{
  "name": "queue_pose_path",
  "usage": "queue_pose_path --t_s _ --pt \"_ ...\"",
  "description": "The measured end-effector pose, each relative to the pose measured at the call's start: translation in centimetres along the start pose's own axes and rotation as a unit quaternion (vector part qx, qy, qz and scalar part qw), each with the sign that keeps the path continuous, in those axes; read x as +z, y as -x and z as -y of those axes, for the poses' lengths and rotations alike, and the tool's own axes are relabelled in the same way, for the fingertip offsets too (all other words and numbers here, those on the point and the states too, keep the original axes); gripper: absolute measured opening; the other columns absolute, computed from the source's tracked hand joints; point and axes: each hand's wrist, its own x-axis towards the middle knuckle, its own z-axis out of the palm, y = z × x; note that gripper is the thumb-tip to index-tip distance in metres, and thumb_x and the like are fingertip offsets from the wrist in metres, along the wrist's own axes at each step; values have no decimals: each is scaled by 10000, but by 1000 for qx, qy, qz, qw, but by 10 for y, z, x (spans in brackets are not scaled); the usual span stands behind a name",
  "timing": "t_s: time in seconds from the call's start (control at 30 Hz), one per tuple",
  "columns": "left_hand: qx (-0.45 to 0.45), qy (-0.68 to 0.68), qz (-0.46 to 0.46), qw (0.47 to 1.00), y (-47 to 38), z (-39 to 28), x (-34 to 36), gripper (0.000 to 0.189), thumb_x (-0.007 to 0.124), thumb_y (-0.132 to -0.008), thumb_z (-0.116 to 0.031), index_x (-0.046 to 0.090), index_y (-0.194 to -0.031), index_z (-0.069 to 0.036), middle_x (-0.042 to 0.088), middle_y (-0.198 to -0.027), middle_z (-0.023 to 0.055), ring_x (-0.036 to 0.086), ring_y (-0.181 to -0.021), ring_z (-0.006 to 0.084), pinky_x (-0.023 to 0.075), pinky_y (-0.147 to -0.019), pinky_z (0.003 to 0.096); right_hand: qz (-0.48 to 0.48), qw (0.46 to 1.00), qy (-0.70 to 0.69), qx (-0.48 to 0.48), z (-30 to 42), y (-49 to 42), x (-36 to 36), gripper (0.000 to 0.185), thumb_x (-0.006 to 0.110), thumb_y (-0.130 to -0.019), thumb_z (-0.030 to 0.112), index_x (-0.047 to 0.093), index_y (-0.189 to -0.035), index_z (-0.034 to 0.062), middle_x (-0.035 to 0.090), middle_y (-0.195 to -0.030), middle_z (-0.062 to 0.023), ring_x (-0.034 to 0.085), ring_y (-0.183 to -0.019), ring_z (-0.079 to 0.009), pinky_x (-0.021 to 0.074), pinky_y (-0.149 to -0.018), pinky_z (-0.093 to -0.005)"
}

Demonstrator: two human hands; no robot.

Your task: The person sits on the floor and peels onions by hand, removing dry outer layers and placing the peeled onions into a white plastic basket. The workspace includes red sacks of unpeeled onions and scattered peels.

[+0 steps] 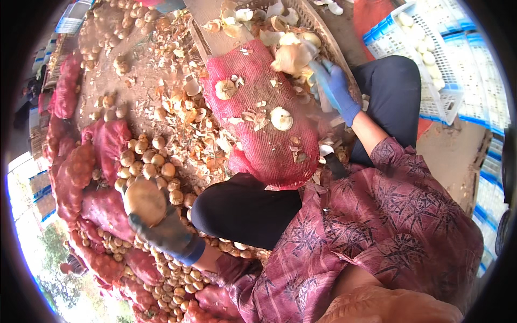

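Observation:
Over the loose onions on the left, my left hand in a dirty grey-blue glove grips a large brown onion. My right hand, in a blue glove, is by the slatted crate at the upper middle, its fingers beside a blurred clump of onion skin. Motion blur and a pale strip below the fingers obscure whether it grips anything. Between my knees a red mesh sack is spread over a board. On the sack rest an onion top, a white onion piece and skin scraps.
Unpeeled onions lie heaped beside my left knee, with filled red mesh sacks beyond. A plastic crate of peeled onions stands at the right, near more crates. Dry skins litter the ground. The brown crate's edge borders my right hand.

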Motion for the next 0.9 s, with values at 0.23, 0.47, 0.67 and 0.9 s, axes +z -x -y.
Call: queue_pose_path --t_s 0.23,0.47,0.67,0.9 --pt "-32 -175 265 948 54 7 158 731 796 -763 -202 454 -1377 1 525 -1325 189 564 -1165 288 491 -981 405 97 993 -33 -64 32 45 -3 278 585 -990 313 565 -1129 73 622 -753 -10 578 -526 -72 469 -450 -222" --pt "61 -227 350 907 64 82 211 718 791 -794 -235 472 -1396 -8 535 -1332 201 540 -1212 306 441 -1038 408 233 971 -39 42 15 74 -16 229 586 -985 306 573 -1024 81 575 -687 20 558 -480 -63 439 -384 -227" --pt "16 -105 201 974 76 108 213 527 518 -1011 -262 435 -1411 71 489 -1426 177 486 -1292 255 359 -1113 382 200 923 193 -264 -31 96 3 326 588 -960 331 584 -1087 30 604 -640 -187 621 -569 -364 465 -510 -459" --pt "109 -201 135 964 58 121 239 494 393 -1039 -371 643 -1123 47 654 -1105 171 608 -1037 259 466 -941 390 133 869 334 -339 -25 99 1 415 574 -958 365 580 -1206 33 611 -640 -156 599 -502 -322 462 -470 -449"
